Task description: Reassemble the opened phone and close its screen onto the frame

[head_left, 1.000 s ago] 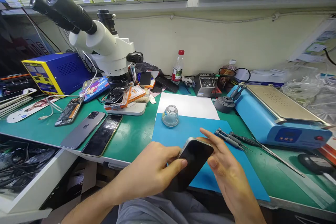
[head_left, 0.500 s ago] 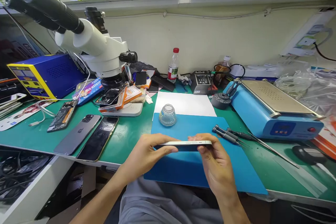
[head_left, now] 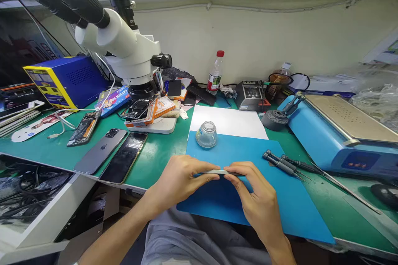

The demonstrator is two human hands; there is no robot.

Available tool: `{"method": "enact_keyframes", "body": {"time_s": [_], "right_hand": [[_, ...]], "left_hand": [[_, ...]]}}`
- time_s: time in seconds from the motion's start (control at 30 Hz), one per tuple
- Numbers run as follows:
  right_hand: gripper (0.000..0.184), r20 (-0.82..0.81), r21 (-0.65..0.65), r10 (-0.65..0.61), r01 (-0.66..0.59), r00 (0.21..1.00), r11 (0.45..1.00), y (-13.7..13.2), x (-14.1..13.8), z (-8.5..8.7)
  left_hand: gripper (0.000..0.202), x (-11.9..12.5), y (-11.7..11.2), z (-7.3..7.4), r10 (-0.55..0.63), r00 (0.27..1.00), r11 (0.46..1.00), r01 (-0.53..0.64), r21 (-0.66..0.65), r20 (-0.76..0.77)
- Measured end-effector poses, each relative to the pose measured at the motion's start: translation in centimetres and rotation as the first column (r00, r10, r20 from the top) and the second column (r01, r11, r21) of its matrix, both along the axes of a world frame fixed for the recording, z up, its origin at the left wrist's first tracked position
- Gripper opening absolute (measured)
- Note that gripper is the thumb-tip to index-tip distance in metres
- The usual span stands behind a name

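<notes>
A thin phone (head_left: 220,171) is held edge-on above the blue mat (head_left: 205,203), its pale side facing me. My left hand (head_left: 182,178) pinches its left part between thumb and fingers. Its right part is pinched the same way by my right hand (head_left: 256,194), and the two sets of fingertips nearly meet at the middle. Most of the phone is hidden by my fingers. Behind it on the mat stands a small clear glass cup (head_left: 206,135), upside down. Several screwdrivers (head_left: 282,163) lie to the right of my right hand.
Two phones, one grey (head_left: 101,151) and one black (head_left: 124,158), lie at left, near an opened phone (head_left: 84,127). A microscope (head_left: 130,49) towers behind them. A blue heating plate machine (head_left: 348,132) stands at right, and long tweezers (head_left: 348,190) lie before it. An open drawer (head_left: 46,211) is lower left.
My hands have come closer together on the phone, and it has turned so less of its long side shows. The whole view has shifted a little leftward.
</notes>
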State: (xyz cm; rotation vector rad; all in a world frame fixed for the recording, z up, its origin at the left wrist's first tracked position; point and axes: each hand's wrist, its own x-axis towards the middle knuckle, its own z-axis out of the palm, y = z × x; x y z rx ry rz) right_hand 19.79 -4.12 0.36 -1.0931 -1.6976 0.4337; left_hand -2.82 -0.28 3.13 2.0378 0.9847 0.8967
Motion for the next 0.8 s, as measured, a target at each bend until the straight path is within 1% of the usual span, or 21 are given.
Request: {"method": "enact_keyframes", "body": {"time_s": [0.07,0.13,0.2,0.3,0.43,0.53,0.6,0.67,0.73,0.8], "right_hand": [[0.009,0.012,0.014,-0.007,0.007,1.000,1.000,-0.1,0.0,-0.3],[0.009,0.016,0.012,-0.018,0.017,1.000,1.000,-0.1,0.2,-0.5],[0.008,0.011,-0.001,-0.030,0.030,0.999,1.000,-0.1,0.4,-0.5],[0.008,0.002,-0.039,-0.025,0.025,1.000,0.999,0.1,0.5,-0.4],[0.014,-0.013,-0.118,-0.033,0.031,0.999,0.992,0.0,0.5,-0.2],[0.023,-0.028,-0.211,-0.094,0.086,0.995,0.974,0.1,0.7,-0.2],[0.031,-0.042,-0.284,-0.148,0.130,0.988,0.950,0.3,1.0,-0.3],[0.039,-0.064,-0.351,-0.194,0.159,0.979,0.923,0.4,1.2,-0.6],[0.045,-0.101,-0.404,-0.234,0.175,0.967,0.898,0.5,1.4,-0.8],[0.050,-0.151,-0.455,-0.272,0.178,0.950,0.873,0.5,1.5,-0.9]], "left_hand": [[0.020,-0.4,0.2,-0.3,-0.025,1.000,0.999,0.026,-0.044,0.017],[0.027,-1.0,0.4,-0.7,-0.034,0.999,0.994,0.038,-0.099,0.042],[0.028,-1.8,0.5,-1.2,-0.010,0.998,0.989,0.018,-0.143,0.059],[0.022,-2.8,0.2,-2.2,0.036,0.997,0.985,-0.025,-0.170,0.065],[0.021,-3.0,-0.3,-2.8,0.069,0.995,0.980,-0.053,-0.191,0.077],[0.022,-2.6,-0.3,-2.8,0.093,0.991,0.971,-0.071,-0.227,0.091],[0.022,-2.5,-0.2,-2.7,0.098,0.990,0.963,-0.068,-0.263,0.102],[0.032,-2.5,0.0,-2.6,0.094,0.988,0.953,-0.054,-0.300,0.119],[0.051,-2.6,0.0,-2.5,0.097,0.984,0.940,-0.041,-0.338,0.151],[0.070,-2.7,-0.1,-2.3,0.089,0.975,0.920,-0.001,-0.392,0.205]]}}
